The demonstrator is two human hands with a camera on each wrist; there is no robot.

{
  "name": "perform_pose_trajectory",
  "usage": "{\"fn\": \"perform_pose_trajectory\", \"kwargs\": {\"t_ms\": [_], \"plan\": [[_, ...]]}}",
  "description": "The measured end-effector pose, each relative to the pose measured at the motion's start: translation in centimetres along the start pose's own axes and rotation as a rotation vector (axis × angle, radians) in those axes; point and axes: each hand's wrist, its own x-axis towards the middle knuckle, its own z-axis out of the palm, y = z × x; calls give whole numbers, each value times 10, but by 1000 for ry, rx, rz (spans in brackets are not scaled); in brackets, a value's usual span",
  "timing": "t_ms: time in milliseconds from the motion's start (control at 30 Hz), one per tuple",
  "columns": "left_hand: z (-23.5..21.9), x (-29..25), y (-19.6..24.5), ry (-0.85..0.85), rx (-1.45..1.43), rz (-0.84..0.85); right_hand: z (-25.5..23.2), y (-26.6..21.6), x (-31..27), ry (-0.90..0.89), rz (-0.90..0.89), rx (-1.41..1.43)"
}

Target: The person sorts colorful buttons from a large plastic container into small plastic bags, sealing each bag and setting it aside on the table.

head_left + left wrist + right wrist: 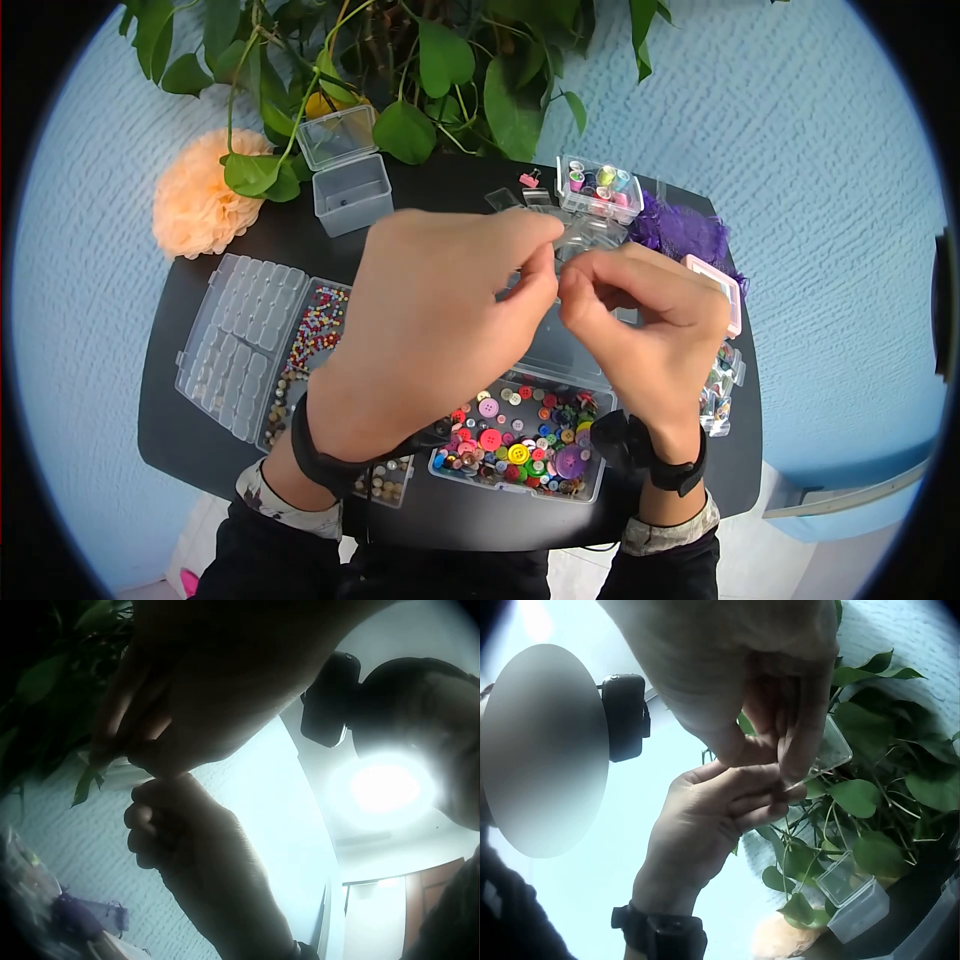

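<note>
Both hands are raised above the black table [200,440], fingertips meeting. My right hand [575,288] pinches a small clear plastic box [590,235] between thumb and fingers. In the right wrist view that clear plastic box [831,750] sticks out past the right hand [784,761], with the left hand [761,791] just beneath. My left hand [545,258] pinches at the same spot, its fingers curled against the right fingertips. The left wrist view is backlit: the left hand [131,750] and right hand [161,817] appear as dark shapes touching.
Below the hands stand a clear tray of coloured buttons [520,445] and a bead organizer [300,350] with its lid [235,340] open. An open clear box [350,190], a spool box [600,185], a purple pouch [685,230], a peach flower [200,205] and a leafy plant [430,60] line the back.
</note>
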Motion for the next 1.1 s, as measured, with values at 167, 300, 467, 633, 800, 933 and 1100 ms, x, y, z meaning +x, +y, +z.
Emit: {"fn": "perform_pose_trajectory", "kwargs": {"t_ms": [167, 300, 467, 633, 800, 933, 1100], "plan": [[-17, 6, 6, -35, -347, -259, -6, 7, 6, 40, -252, -3], [-26, 9, 12, -113, -637, -518, -17, -1, 13, -113, -449, -263], [-27, 9, 8, -180, -682, -539, -9, 5, 2, -73, -380, -114], [-29, 12, 5, -267, -602, -520, -9, 4, 3, -105, -464, -162], [-29, 10, 1, -372, -547, -482, -7, 4, 1, -136, -498, -174], [-19, 7, 2, -275, -606, -496, -2, -3, 1, -118, -498, -169], [-16, 9, 6, -276, -686, -532, -4, 2, 1, -76, -538, -190]]}}
